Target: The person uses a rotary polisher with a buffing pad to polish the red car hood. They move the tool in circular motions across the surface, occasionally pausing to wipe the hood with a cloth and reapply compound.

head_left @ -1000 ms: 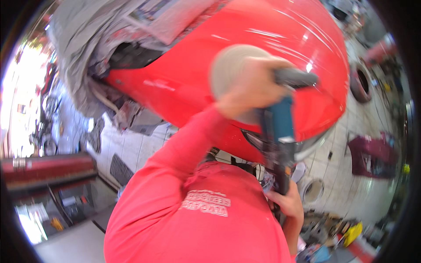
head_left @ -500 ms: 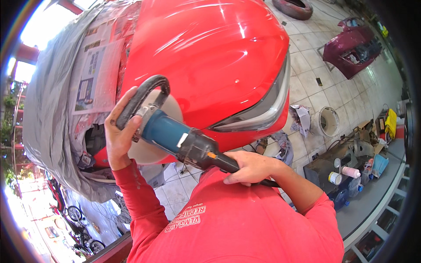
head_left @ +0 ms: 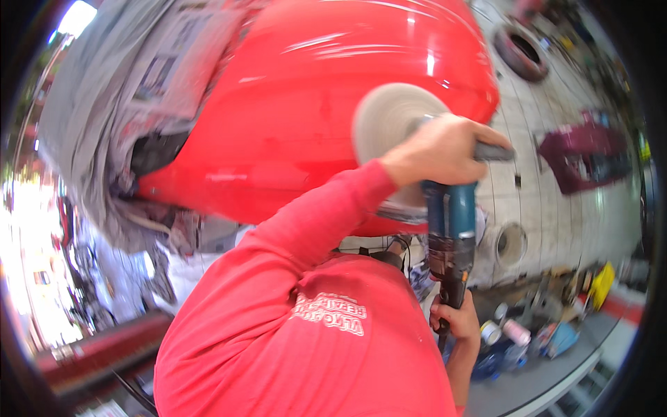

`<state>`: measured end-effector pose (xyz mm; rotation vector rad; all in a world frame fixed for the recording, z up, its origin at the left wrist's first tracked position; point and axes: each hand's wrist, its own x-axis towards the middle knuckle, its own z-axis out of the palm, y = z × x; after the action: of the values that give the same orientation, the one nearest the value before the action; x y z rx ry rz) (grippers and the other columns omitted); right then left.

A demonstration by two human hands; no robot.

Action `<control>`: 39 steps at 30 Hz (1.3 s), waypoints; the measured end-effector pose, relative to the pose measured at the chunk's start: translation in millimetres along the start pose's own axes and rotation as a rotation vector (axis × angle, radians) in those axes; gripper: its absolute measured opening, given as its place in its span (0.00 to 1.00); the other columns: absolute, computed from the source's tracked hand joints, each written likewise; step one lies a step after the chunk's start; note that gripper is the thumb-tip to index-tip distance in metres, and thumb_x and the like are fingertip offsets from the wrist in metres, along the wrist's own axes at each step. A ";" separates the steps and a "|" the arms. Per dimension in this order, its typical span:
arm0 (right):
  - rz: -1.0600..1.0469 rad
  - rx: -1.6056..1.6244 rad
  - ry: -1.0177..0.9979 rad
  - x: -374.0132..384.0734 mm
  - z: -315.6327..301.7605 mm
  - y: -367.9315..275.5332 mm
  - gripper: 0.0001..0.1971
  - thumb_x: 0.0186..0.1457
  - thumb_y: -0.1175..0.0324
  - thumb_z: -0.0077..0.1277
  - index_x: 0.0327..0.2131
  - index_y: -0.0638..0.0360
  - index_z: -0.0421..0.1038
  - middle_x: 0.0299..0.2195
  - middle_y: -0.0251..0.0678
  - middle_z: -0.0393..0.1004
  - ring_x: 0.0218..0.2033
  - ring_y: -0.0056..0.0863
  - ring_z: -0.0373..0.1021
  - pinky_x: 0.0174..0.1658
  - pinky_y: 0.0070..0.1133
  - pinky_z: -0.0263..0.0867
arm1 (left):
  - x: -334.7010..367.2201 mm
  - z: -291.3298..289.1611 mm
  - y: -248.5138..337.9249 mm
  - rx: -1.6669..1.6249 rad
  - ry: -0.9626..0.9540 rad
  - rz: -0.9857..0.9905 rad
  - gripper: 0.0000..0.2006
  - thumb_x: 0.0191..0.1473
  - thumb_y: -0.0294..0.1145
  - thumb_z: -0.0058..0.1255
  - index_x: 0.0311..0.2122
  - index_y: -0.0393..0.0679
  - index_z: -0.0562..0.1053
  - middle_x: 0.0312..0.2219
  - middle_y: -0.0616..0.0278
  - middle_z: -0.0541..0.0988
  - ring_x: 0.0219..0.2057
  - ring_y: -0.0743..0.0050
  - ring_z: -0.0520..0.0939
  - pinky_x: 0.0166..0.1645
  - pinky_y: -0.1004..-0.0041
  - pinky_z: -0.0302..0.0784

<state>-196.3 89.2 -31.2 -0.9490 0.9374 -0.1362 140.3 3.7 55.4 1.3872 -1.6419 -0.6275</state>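
Note:
My left hand (head_left: 441,149) grips the black loop handle at the head of a blue and black power polisher (head_left: 453,215). Lower down, my right hand (head_left: 458,316) is wrapped round the tool's rear grip. The round pale polishing pad (head_left: 390,119) lies over the front corner of a glossy red car hood (head_left: 278,118), its face smeared as if spinning. Whether the pad presses on the paint, I cannot tell. My left forearm crosses in front of the hood's near edge, and the hand and tool cover most of the headlight.
Grey sheeting (head_left: 83,139) and taped paper (head_left: 167,76) cover the car at left. On the tiled floor at right are a tyre (head_left: 521,54), a maroon bumper (head_left: 583,156) and a white bucket (head_left: 511,244). Bottles and cans crowd a bench (head_left: 556,375) at lower right.
Both hands have swung the polisher from the hood's left side rightward to its front corner. The tool has turned from slanting to nearly upright in view, and my view has shifted.

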 end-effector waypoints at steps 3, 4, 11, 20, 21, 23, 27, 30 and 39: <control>-0.006 -0.018 0.018 3.2 6.1 -1.8 0.08 0.49 0.75 0.63 0.28 0.65 0.73 0.18 0.36 0.74 0.16 0.26 0.71 0.21 0.24 0.64 | -14.9 -9.3 -0.9 -0.022 0.040 -0.002 0.25 0.46 0.35 0.59 0.53 0.52 0.85 0.33 0.51 0.88 0.32 0.53 0.89 0.44 0.62 0.86; 0.014 -0.088 0.011 5.1 9.7 -4.9 0.07 0.49 0.75 0.63 0.28 0.65 0.73 0.18 0.36 0.74 0.16 0.26 0.71 0.21 0.24 0.64 | -26.1 -18.0 -1.3 -0.031 0.088 0.006 0.25 0.47 0.34 0.59 0.53 0.52 0.85 0.34 0.50 0.88 0.33 0.54 0.90 0.45 0.62 0.86; 0.092 -0.555 -0.277 53.1 68.0 -43.1 0.22 0.50 0.71 0.64 0.50 0.63 0.76 0.27 0.35 0.79 0.23 0.24 0.74 0.30 0.26 0.70 | -152.9 -106.0 -9.2 -0.084 0.357 -0.052 0.25 0.53 0.25 0.61 0.59 0.44 0.82 0.47 0.53 0.88 0.48 0.66 0.88 0.58 0.63 0.82; -0.435 -0.728 -0.483 94.0 195.7 -69.9 0.42 0.52 0.57 0.70 0.66 0.59 0.61 0.44 0.56 0.82 0.48 0.55 0.80 0.52 0.42 0.73 | -254.7 -226.1 1.7 0.026 0.709 -0.336 0.31 0.51 0.21 0.56 0.64 0.31 0.76 0.53 0.48 0.85 0.54 0.64 0.85 0.65 0.67 0.76; -0.369 -0.741 -0.501 91.8 197.6 -70.3 0.39 0.53 0.58 0.69 0.64 0.59 0.62 0.44 0.56 0.82 0.48 0.57 0.79 0.53 0.42 0.73 | -251.7 -229.8 2.9 0.083 0.714 -0.386 0.32 0.51 0.21 0.56 0.64 0.29 0.75 0.54 0.47 0.85 0.54 0.63 0.85 0.65 0.67 0.75; -0.333 -0.758 -0.444 87.2 191.7 -70.9 0.31 0.56 0.62 0.67 0.60 0.58 0.67 0.44 0.54 0.82 0.49 0.56 0.79 0.53 0.42 0.74 | -240.3 -221.1 3.8 0.048 0.658 -0.355 0.32 0.51 0.20 0.56 0.65 0.29 0.75 0.54 0.47 0.84 0.54 0.63 0.85 0.65 0.67 0.75; -0.371 -0.752 -0.313 71.0 135.4 -74.6 0.30 0.56 0.64 0.66 0.62 0.56 0.69 0.45 0.48 0.84 0.46 0.51 0.81 0.52 0.39 0.74 | -194.3 -175.6 3.8 0.011 0.573 -0.280 0.31 0.52 0.20 0.56 0.63 0.27 0.75 0.54 0.47 0.84 0.55 0.62 0.85 0.64 0.66 0.76; -0.362 -0.685 -0.173 47.3 90.4 -74.9 0.31 0.56 0.66 0.67 0.62 0.57 0.70 0.44 0.47 0.84 0.45 0.45 0.81 0.52 0.35 0.74 | -134.0 -132.4 -2.2 -0.158 0.409 -0.271 0.30 0.51 0.25 0.60 0.62 0.32 0.78 0.53 0.50 0.86 0.53 0.66 0.86 0.62 0.66 0.78; -0.028 -0.412 0.238 29.1 -37.2 -124.0 0.16 0.53 0.79 0.63 0.43 0.62 0.69 0.22 0.32 0.72 0.14 0.24 0.70 0.19 0.26 0.66 | 84.7 -12.0 -54.4 0.000 0.166 -0.057 0.25 0.48 0.47 0.70 0.53 0.52 0.86 0.41 0.49 0.89 0.40 0.58 0.91 0.51 0.63 0.86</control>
<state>-170.6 -23.4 34.0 -1.3471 1.1985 -0.0812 178.7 -89.1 41.7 1.4507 -1.4757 -0.5295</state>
